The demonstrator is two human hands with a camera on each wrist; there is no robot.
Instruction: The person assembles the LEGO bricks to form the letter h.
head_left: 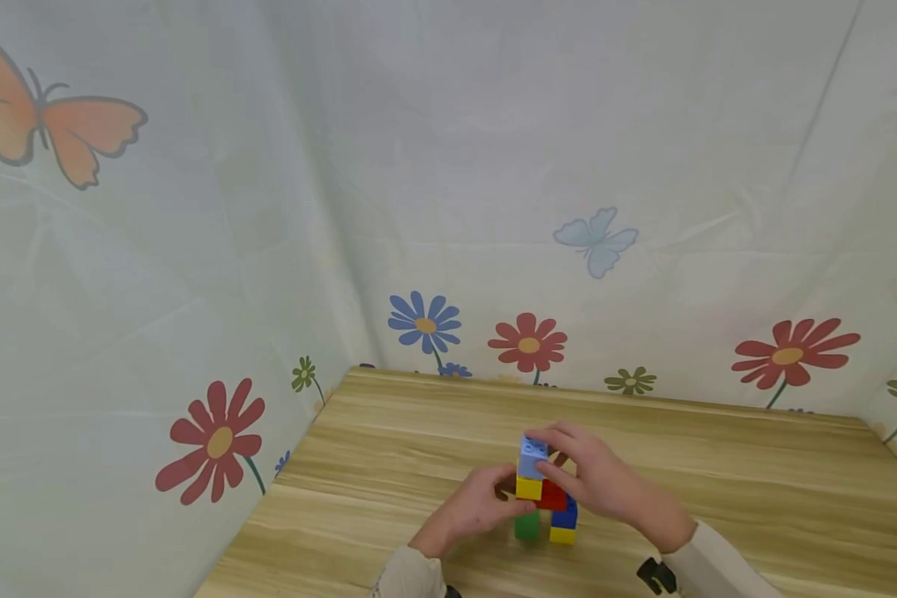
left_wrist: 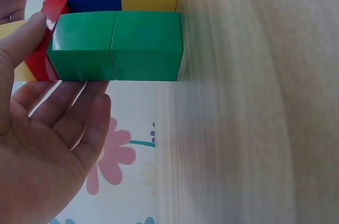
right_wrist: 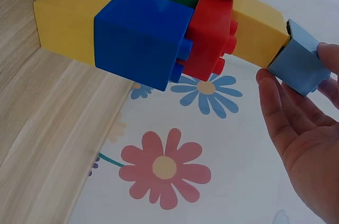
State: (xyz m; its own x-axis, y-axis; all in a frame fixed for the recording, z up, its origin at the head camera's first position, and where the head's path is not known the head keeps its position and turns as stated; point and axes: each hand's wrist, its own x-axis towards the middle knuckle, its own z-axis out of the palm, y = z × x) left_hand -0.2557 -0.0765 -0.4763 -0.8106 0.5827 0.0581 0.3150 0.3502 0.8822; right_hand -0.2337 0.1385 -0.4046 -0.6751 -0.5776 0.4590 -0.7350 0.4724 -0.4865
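A structure of toy building bricks stands on the table. Two stacked green bricks (left_wrist: 116, 46) form one leg, and a blue brick (right_wrist: 140, 33) on a yellow one (right_wrist: 74, 20) forms the other. Across both lies a red brick (right_wrist: 212, 38), with a yellow brick (right_wrist: 259, 23) above its left end. My left hand (head_left: 482, 502) grips the red brick, thumb on the near side. My right hand (head_left: 598, 473) pinches a light blue brick (right_wrist: 300, 57) at the top; it sits tilted on the upper yellow brick, a narrow gap showing along one edge.
The wooden table (head_left: 389, 440) reaches back to a pale curtain (head_left: 493, 166) printed with flowers and butterflies. The curtain also hangs along the left side. A dark strap piece (head_left: 656, 575) shows at the right sleeve.
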